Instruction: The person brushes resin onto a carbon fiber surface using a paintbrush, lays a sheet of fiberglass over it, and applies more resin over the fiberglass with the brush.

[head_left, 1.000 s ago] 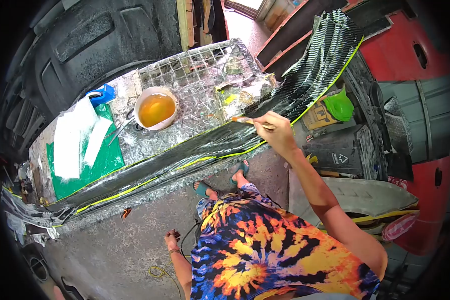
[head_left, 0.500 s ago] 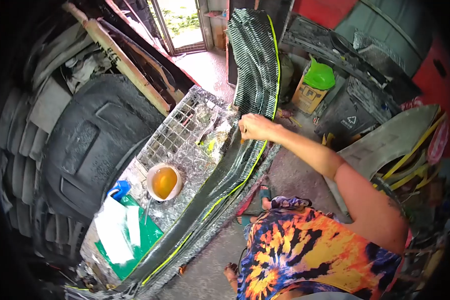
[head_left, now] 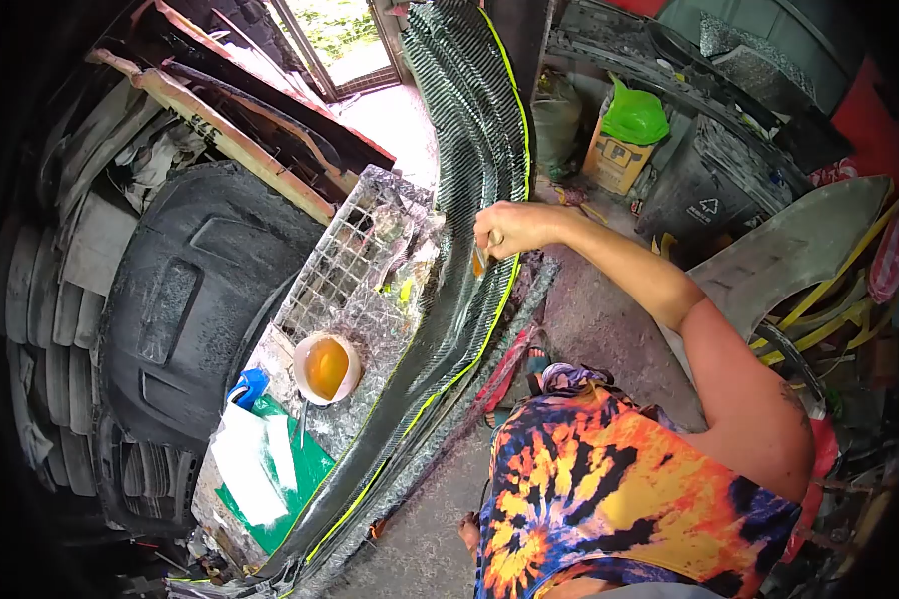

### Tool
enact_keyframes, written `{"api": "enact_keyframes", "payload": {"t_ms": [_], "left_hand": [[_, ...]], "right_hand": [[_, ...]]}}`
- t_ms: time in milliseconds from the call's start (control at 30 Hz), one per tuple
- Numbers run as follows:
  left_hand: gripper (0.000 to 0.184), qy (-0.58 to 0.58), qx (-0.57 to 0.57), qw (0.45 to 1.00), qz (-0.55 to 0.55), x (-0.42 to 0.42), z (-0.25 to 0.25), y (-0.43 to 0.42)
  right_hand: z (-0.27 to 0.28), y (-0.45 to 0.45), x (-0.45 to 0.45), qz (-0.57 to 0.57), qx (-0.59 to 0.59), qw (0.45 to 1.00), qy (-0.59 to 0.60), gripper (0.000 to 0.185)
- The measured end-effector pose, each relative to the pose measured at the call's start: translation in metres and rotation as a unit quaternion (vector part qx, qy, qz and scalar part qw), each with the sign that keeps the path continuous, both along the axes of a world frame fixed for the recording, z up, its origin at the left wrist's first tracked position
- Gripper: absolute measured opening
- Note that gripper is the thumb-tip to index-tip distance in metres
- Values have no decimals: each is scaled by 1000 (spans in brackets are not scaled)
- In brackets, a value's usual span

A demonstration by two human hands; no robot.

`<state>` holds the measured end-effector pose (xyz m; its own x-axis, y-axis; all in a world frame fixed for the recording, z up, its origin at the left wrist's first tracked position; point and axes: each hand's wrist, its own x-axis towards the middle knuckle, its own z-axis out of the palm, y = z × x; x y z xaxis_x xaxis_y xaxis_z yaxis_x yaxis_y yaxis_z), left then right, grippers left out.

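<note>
My right hand (head_left: 506,228) is closed around a small brush (head_left: 479,262), whose orange-brown tip points down over the long, curved black woven strip (head_left: 459,290). Bright yellow-green edging (head_left: 517,100) runs along the strip. On the worktable (head_left: 370,349) beside it stands a white tub (head_left: 342,344) with amber liquid in it. Low beside my body, my left hand (head_left: 468,531) shows only in part, and its fingers are too hidden to read. It is away from the strip.
White sheets (head_left: 250,464) lie on a green sheet (head_left: 315,464), near a blue tape dispenser (head_left: 251,386). A large black panel (head_left: 185,299) stands at the left. Across the floor are a yellow box (head_left: 614,160) with a green bag (head_left: 634,112) and a grey curved panel (head_left: 769,260).
The view has turned and shifted, so the strip now runs more upright. My right hand has moved along the strip toward its far part, still holding the brush.
</note>
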<state>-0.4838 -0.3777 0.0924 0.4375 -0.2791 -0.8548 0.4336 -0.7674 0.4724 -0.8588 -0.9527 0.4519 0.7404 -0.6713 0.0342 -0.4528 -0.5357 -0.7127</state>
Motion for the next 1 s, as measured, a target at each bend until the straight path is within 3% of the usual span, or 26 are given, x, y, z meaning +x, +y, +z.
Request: {"api": "enact_keyframes", "payload": {"t_ms": [200, 367, 533, 600, 667, 767, 833, 900, 967, 1000], "left_hand": [[20, -3, 6, 1000, -2, -9, 10, -2], [19, -10, 9, 1000, 5, -21, 25, -3], [19, -23, 13, 1000, 16, -30, 41, 7], [19, -34, 5, 999, 28, -34, 49, 13], [19, -54, -9, 998, 37, -35, 56, 21], [17, -89, -6, 994, -69, -34, 90, 33], [23, -169, -2, 984, 48, -27, 87, 44], [28, -214, -38, 973, 76, -8, 71, 52], [32, -267, 3, 959, 99, 6, 95, 35], [33, -297, -17, 948, 118, 17, 106, 27]], "right_hand": [[20, -20, -39, 33, -80, 996, 16, 24], [42, -3, -40, 68, 5, 997, -44, 26], [16, -21, -48, 89, -2, 996, -3, 24], [33, -22, -57, 62, -14, 997, 37, 23], [51, -22, -68, 51, -46, 998, -3, 22], [82, 0, -56, -13, -36, 994, -99, 24], [79, 40, -18, -47, -99, 976, -188, 20], [72, 71, 18, -51, -130, 965, -221, 16], [52, 87, 47, -70, -35, 969, -233, 13], [46, 99, 62, -125, 122, 955, -242, 16]]}}
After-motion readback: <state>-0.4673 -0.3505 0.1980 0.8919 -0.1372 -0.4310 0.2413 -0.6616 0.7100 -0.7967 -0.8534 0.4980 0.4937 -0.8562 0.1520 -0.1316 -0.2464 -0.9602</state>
